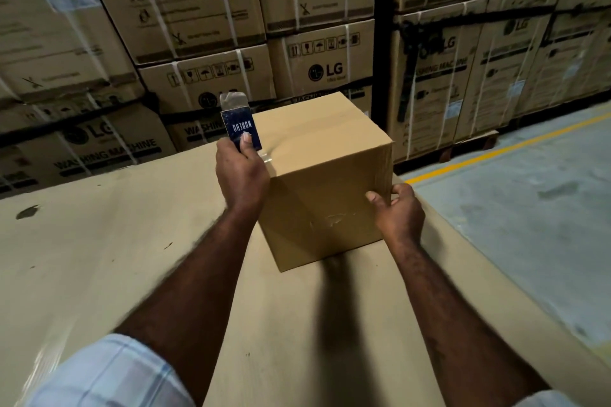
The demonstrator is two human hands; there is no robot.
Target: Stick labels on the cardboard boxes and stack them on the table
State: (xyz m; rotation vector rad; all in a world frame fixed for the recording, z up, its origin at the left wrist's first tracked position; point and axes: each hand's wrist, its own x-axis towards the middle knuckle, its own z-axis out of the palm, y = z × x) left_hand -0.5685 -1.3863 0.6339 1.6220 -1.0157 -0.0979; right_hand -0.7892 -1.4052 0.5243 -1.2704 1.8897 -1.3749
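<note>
A plain brown cardboard box (pixel 325 182) stands on the cardboard-covered table (pixel 115 241), one corner turned toward me. My left hand (pixel 240 172) pinches a dark blue label (pixel 240 129) with white lettering, held upright at the box's upper left edge; a strip of clear tape sticks up from the label's top. My right hand (pixel 398 211) grips the box's near right vertical edge, thumb on the front face and fingers round the side.
Tall stacks of large strapped washing-machine cartons (pixel 205 43) wall off the far side of the table. More cartons on a pallet (pixel 463 82) stand at the right. Grey concrete floor with a yellow line (pixel 502 149) lies to the right of the table edge.
</note>
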